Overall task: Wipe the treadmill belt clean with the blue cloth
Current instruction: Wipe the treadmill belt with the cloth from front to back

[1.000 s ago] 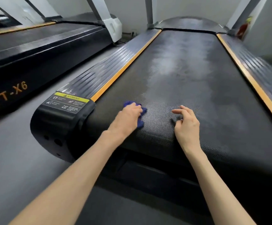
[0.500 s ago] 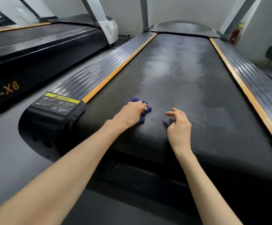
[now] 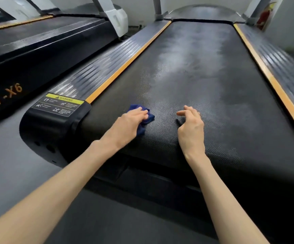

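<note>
The black textured treadmill belt (image 3: 204,88) runs away from me, with a pale dusty patch along its middle. A small blue cloth (image 3: 147,118) lies bunched on the belt near its rear left corner. My left hand (image 3: 127,125) presses down on the cloth, and blue edges show past my fingers. My right hand (image 3: 191,127) rests on the belt to the right of the cloth, fingers loosely curled, holding nothing.
Orange strips (image 3: 127,63) and ribbed grey side rails (image 3: 93,76) border the belt on both sides. A black end cap with a yellow warning label (image 3: 60,104) sits at the rear left. A second treadmill (image 3: 37,50) stands to the left across a grey floor gap.
My left hand has slid the cloth a little to the left along the rear of the belt. My right hand has stayed in about the same place.
</note>
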A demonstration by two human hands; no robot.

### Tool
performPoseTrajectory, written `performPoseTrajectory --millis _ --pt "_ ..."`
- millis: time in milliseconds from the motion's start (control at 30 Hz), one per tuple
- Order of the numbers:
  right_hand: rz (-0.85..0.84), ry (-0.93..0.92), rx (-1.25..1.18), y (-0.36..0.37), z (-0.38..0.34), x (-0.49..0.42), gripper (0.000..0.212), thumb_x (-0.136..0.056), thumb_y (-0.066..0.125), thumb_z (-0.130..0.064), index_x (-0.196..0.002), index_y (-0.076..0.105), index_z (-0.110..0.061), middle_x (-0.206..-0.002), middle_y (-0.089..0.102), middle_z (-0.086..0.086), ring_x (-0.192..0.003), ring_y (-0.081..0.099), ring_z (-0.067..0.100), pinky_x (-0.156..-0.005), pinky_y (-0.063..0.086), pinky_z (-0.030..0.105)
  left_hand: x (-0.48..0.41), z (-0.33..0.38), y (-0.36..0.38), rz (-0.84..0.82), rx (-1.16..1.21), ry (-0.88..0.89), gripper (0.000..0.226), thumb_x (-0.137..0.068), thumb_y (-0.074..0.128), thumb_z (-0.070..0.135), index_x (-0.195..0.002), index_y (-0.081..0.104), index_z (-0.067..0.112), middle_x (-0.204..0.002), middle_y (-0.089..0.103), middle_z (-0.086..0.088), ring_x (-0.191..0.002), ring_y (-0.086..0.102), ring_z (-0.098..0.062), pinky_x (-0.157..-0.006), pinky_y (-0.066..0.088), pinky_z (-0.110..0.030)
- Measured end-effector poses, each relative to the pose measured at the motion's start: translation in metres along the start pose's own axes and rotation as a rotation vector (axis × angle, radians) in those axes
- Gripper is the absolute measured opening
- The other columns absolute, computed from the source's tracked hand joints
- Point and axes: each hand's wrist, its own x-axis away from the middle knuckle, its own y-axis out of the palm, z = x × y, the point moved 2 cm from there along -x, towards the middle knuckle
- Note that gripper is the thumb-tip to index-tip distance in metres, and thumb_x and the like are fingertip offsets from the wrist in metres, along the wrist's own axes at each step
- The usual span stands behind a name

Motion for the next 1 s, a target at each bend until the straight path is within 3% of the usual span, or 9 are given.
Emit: performPoseTrajectory --millis 100,167,300,467,567,667,833,900,1000 --pt "-0.008 -0.008 -0.009 -0.002 -0.002 0.002 0.048 -0.079 0.033 0.018 -0.114 0.059 -0.002 -0.139 0.046 0.011 -0.137 0.03 0.021 -0.112 0.017 0.024 0.033 -0.007 -0.006 0.085 -0.004 0.102 0.04 -0.087 0.05 0.009 -0.125 0.055 -0.003 -0.136 0.049 -0.013 -0.131 0.039 -0.022 -0.111 0.022 -0.022" --pt "-0.008 -0.008 -0.014 -0.002 -0.003 0.002 0.048 -0.079 0.034 0.018 -0.114 0.059 -0.001 -0.139 0.045 0.011 -0.138 0.029 0.022 -0.112 0.016 0.023 0.044 -0.032 -0.016 0.228 0.017 -0.043 0.042 -0.091 0.041 0.013 -0.13 0.051 -0.002 -0.135 0.049 -0.012 -0.129 0.042 -0.023 -0.11 0.024 -0.02" --pt "-0.008 -0.017 0.004 0.001 -0.002 0.005 0.044 -0.081 0.036 0.016 -0.115 0.058 -0.002 -0.141 0.044 0.011 -0.139 0.027 0.023 -0.106 0.005 0.012 0.055 -0.042 -0.018 0.487 0.033 -0.367 0.038 -0.091 0.047 -0.007 -0.128 0.049 -0.002 -0.126 0.056 -0.019 -0.118 0.054 -0.03 -0.102 0.041 -0.033" --pt "0.02 -0.038 -0.03 -0.003 -0.006 0.006 0.041 -0.083 0.039 0.013 -0.114 0.06 -0.003 -0.137 0.048 0.011 -0.136 0.033 0.021 -0.11 0.004 0.012 0.045 -0.001 0.004 0.383 -0.002 -0.08 0.04 -0.091 0.043 0.002 -0.13 0.05 0.0 -0.137 0.049 -0.013 -0.131 0.042 -0.022 -0.113 0.024 -0.022" --pt "0.066 -0.139 -0.105 -0.006 -0.029 0.021 0.041 -0.079 0.043 0.012 -0.112 0.061 -0.004 -0.13 0.054 0.011 -0.129 0.042 0.022 -0.115 0.025 0.033 0.048 0.004 -0.01 0.449 0.269 -0.167 0.036 -0.095 0.041 0.012 -0.127 0.054 0.003 -0.127 0.057 -0.005 -0.12 0.049 -0.009 -0.105 0.033 -0.016" --pt "-0.017 -0.263 -0.118 0.015 -0.077 0.041 0.042 -0.079 0.043 -0.003 -0.117 0.059 -0.007 -0.129 0.054 0.009 -0.122 0.046 0.022 -0.107 0.032 0.029 0.06 -0.009 -0.028 0.479 0.336 -0.243 0.029 -0.094 0.043 0.001 -0.114 0.062 0.008 -0.113 0.064 -0.001 -0.104 0.056 -0.004 -0.092 0.041 -0.01" --pt "-0.377 -0.082 0.169 0.088 -0.138 0.042 0.064 -0.095 0.035 -0.043 -0.145 0.019 -0.004 -0.152 0.014 0.022 -0.141 0.012 0.034 -0.115 0.01 0.042 0.09 -0.042 -0.041 0.446 0.055 -0.412 0.046 -0.078 0.041 -0.014 -0.11 0.065 0.009 -0.112 0.066 -0.007 -0.106 0.057 -0.02 -0.092 0.039 -0.02" --pt "-0.372 -0.098 0.291 0.108 -0.14 0.045 0.064 -0.096 0.035 -0.04 -0.145 0.017 -0.003 -0.152 0.01 0.025 -0.141 0.007 0.039 -0.115 0.007 0.045 0.102 -0.055 -0.045 0.429 -0.001 -0.451 0.052 -0.076 0.039 -0.017 -0.114 0.065 0.008 -0.118 0.064 -0.008 -0.112 0.055 -0.021 -0.096 0.037 -0.021" --pt "-0.283 -0.248 0.332 0.126 -0.144 0.048 0.049 -0.095 0.038 -0.017 -0.14 0.028 -0.001 -0.148 0.023 0.025 -0.138 0.019 0.04 -0.112 0.016 0.046 0.114 -0.065 -0.052 0.443 -0.006 -0.461 0.055 -0.074 0.038 -0.02 -0.114 0.065 0.007 -0.117 0.064 -0.008 -0.111 0.058 -0.02 -0.099 0.038 -0.02"
